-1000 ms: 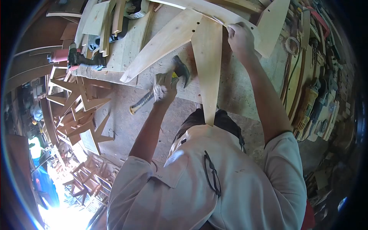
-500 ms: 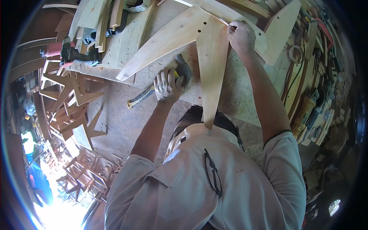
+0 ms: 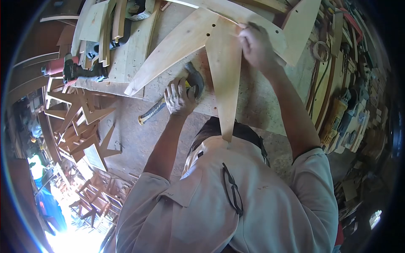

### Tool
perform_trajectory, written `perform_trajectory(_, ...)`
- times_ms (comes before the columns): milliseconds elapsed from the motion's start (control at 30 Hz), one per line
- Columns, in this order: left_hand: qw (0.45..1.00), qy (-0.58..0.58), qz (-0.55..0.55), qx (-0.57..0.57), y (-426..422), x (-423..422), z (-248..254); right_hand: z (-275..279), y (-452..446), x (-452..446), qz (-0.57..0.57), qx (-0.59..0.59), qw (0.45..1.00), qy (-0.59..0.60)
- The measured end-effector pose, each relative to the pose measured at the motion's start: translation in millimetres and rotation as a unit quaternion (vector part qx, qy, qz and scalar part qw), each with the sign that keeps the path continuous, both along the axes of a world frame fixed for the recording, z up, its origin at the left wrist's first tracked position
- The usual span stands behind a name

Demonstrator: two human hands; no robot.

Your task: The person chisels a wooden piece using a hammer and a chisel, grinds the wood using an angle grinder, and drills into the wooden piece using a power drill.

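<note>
"Which hand is standing nearer the boards?"

"The right hand (image 3: pixel 255 45). It's holding its fingers curled at the broad end of a tapered board (image 3: pixel 228 78), which is lying just to its left."

"How is the board's long axis running?"

"Back from that hand toward the person's waist, narrowing all the way. A second tapered board (image 3: pixel 168 52) is meeting it at the broad end, left of the right hand, and slanting off beyond the left hand (image 3: pixel 179 98)."

"And what is that left hand doing?"

"It's lying over a hammer (image 3: pixel 152 111). The head is showing just past the thumb, and the handle is sticking out to the hand's left."

"Are they gripping anything?"

"From here I can't tell: blur is hiding the right fingertips, and the left palm is covering its own hold."

"Farther out?"

"A curved board (image 3: pixel 242 14) is stretching just beyond the right hand, and a drill (image 3: pixel 69 68) is sitting well off to the left hand's left."
</note>
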State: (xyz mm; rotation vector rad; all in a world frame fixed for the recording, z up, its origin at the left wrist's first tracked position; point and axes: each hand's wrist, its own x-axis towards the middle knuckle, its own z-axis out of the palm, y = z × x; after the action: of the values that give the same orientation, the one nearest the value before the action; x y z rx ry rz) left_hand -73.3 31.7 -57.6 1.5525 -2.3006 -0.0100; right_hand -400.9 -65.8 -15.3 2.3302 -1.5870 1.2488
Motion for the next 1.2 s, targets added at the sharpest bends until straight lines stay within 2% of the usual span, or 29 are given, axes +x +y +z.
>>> perform_trajectory(100,1.0,-0.013,0.002,-0.004,0.9,0.3,-0.2,-1.4,7.6,18.0,-0.03,0.052,0.993,0.104)
perform_trajectory(200,1.0,-0.017,0.001,-0.003,1.1,0.3,-0.7,-2.8,9.3,26.2,-0.066,0.062,0.989,0.121)
perform_trajectory(400,1.0,-0.006,0.002,-0.007,1.6,0.6,-1.5,-6.3,5.7,26.2,-0.071,0.094,0.992,0.043)
perform_trajectory(600,1.0,0.01,0.006,0.0,1.2,2.5,-2.1,3.4,16.5,26.7,-0.115,0.111,0.975,0.154)
perform_trajectory(700,1.0,0.017,0.002,0.005,0.5,6.7,-2.1,-0.1,19.7,23.1,-0.133,0.099,0.981,0.098)
perform_trajectory(800,0.999,0.033,-0.011,-0.001,-0.8,10.2,-5.6,-6.0,34.9,4.1,-0.124,0.073,0.988,-0.05)
perform_trajectory(967,0.997,0.079,-0.024,0.01,-1.4,10.8,-2.6,-4.5,117.4,-34.8,-0.16,0.036,0.978,-0.131)
perform_trajectory(1033,0.997,0.074,-0.022,0.007,-1.1,11.1,-3.3,-18.6,147.8,-52.8,-0.235,0.037,0.968,-0.077)
perform_trajectory(1133,0.998,0.067,-0.021,0.007,-1.5,12.4,-7.2,-25.2,186.1,-64.9,-0.302,0.152,0.929,-0.153)
perform_trajectory(1200,0.998,0.065,-0.025,0.006,-2.6,12.8,-8.1,-36.0,195.9,-70.9,-0.324,0.157,0.916,-0.176)
